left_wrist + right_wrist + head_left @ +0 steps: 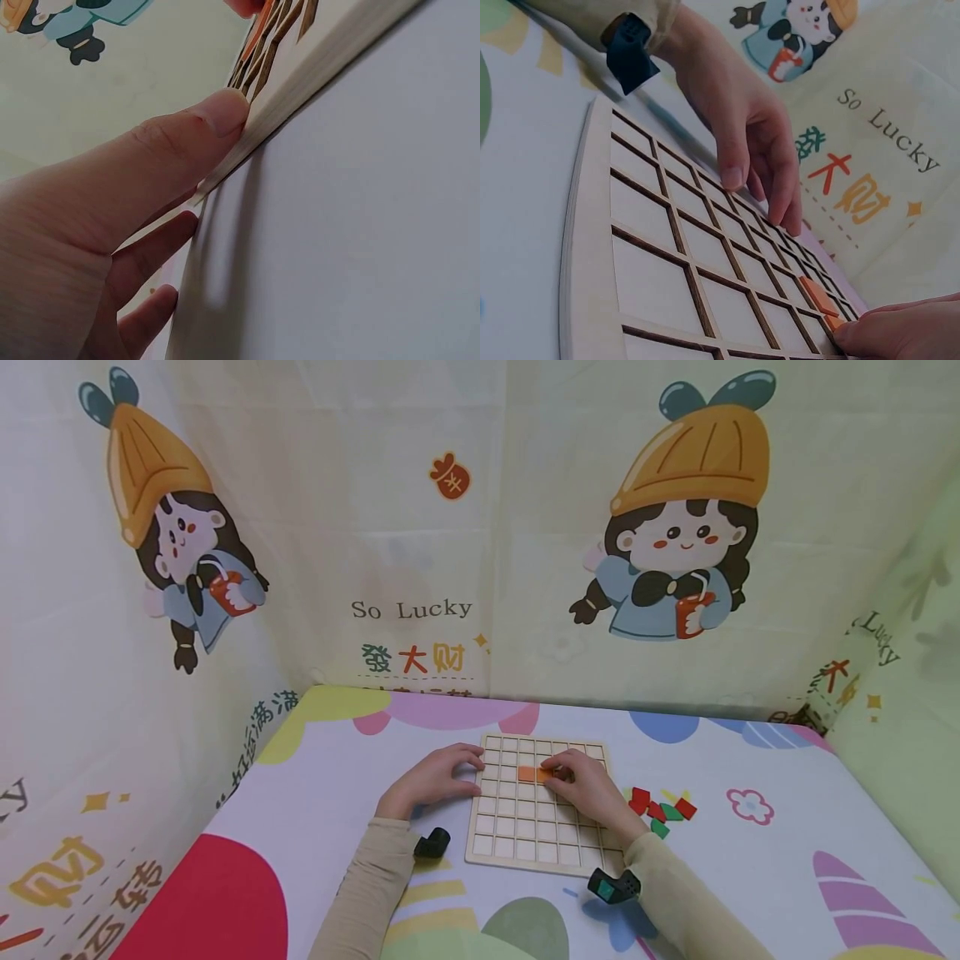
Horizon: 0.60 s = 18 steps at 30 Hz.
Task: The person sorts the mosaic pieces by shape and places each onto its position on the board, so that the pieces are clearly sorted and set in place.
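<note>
A pale wooden grid board [504, 852] lies on the table, divided into small square cells. One orange tile [527, 774] sits in the upper middle of the grid. Just to its right, my right hand [588, 789] pinches a second orange tile [547, 774] between thumb and fingers, low over the board; the fingertips partly cover it. My left hand [435, 778] rests at the board's left side with relaxed, slightly bent fingers. In the left wrist view its thumb [221, 112] touches the board's edge. Both orange tiles also show near the right fingertips in the right wrist view.
Several loose red tiles [640, 798] and green tiles [671, 812] lie right of the board, near the right forearm. A patterned cloth covers the table [360, 777]. Printed cloth walls [540, 568] stand behind and at both sides. Each wrist carries a small black camera [432, 843].
</note>
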Tool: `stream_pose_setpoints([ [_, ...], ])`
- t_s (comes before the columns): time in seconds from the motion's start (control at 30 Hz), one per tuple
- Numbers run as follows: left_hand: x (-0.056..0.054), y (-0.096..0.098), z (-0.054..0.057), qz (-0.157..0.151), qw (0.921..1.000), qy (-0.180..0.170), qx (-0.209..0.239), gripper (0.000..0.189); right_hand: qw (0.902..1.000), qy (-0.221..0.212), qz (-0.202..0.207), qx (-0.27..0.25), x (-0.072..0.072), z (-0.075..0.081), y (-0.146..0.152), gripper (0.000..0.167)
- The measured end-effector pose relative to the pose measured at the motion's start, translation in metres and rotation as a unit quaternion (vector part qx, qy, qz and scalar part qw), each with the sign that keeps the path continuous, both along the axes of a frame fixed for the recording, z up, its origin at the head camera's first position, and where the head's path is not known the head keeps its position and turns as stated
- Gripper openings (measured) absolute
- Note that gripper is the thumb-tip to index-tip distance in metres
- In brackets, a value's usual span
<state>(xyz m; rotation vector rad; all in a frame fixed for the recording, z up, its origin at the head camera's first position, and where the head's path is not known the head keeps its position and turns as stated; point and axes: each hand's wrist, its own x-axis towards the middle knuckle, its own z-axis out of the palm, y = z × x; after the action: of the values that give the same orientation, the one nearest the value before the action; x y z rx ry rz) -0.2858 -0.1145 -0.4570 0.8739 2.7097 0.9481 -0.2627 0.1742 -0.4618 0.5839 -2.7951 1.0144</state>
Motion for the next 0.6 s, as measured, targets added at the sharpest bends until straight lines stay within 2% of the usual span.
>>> stream_pose_setpoints([
  [0.27,0.0011,-0.0001,0.0001,-0.006,0.9999,0.011,0.007,0.031,1.0000,0.005,0.003,-0.002,0.0003,-0.0002,0.0000,0.023],
  [0.6,0.0009,0.0005,0.0007,-0.001,1.0000,-0.001,0.003,0.032,1.0000,0.001,-0.002,-0.007,0.0010,-0.0007,-0.0003,0.025],
])
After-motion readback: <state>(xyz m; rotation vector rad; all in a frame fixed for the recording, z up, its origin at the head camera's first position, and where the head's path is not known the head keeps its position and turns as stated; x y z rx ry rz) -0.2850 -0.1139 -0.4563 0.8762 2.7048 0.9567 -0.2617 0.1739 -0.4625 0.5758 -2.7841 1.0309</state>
